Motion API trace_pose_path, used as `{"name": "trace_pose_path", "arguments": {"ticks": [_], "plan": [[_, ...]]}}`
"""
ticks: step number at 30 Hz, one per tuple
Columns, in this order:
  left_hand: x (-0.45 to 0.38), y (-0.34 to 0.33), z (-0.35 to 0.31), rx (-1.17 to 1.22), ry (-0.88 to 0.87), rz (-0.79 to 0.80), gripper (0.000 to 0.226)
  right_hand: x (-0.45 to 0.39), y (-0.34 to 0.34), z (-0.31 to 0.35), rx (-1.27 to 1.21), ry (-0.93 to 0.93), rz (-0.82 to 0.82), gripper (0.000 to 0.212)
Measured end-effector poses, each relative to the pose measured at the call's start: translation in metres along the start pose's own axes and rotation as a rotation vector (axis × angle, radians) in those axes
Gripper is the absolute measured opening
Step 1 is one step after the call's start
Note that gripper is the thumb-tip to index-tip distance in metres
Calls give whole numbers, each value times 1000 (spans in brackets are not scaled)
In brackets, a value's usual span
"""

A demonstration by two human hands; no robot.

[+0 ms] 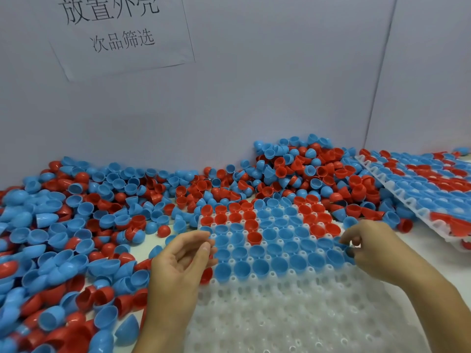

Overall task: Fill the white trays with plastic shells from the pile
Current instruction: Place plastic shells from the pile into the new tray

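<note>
Both hands are hovering over the white tray (293, 309), which is sitting half full. Right hand (369, 247) is pinching a blue shell (344, 247) at the tray's right edge, left hand (182, 261) is hanging loose, holding nothing, at its left edge beside the pile (76, 225).

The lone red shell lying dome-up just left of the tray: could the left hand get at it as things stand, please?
Probably yes. The red shell lies uncovered on the table just beyond the left hand, whose fingers look empty, and nothing stands between them.

I'm seeing a factory sorting bench: printed paper sign (122, 34) upper left on partition wall (254, 98), w/ bulk shell pile (102, 212) below.
</note>
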State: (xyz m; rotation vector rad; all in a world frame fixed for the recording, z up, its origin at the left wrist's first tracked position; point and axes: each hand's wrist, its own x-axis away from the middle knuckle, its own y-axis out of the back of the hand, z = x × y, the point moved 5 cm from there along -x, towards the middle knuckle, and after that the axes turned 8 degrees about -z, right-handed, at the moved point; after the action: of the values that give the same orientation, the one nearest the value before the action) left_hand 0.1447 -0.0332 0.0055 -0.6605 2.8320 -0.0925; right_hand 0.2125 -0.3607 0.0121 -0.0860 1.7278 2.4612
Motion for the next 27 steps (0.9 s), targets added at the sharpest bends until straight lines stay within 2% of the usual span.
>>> {"name": "trace_pose_path", "arguments": {"ticks": [7, 10, 15, 19, 20, 23, 27], "plan": [[0, 3, -1, -149, -67, -8, 34, 4, 1, -1, 2, 38, 41, 31], [-4, 8, -8, -232, -132, -75, 38, 6, 3, -1, -21, 34, 67, 36], [-32, 21, -18, -451, -179, -214, 28, 5, 4, -1, -60, -6, 56, 39], [-81, 24, -21, -701, -163, -179, 22, 2, 8, -2, -178, -49, -46, 41], [-95, 23, -19, -807, -157, -160, 26, 2, 9, -1, -211, -54, -88, 41], [-145, 22, -10, -1139, -114, -111, 58, 0, 9, 7, -248, -23, -216, 43], [-213, 45, 6, -1551, -13, -62, 96, -2, 2, 12, -257, 31, -293, 46]]}}
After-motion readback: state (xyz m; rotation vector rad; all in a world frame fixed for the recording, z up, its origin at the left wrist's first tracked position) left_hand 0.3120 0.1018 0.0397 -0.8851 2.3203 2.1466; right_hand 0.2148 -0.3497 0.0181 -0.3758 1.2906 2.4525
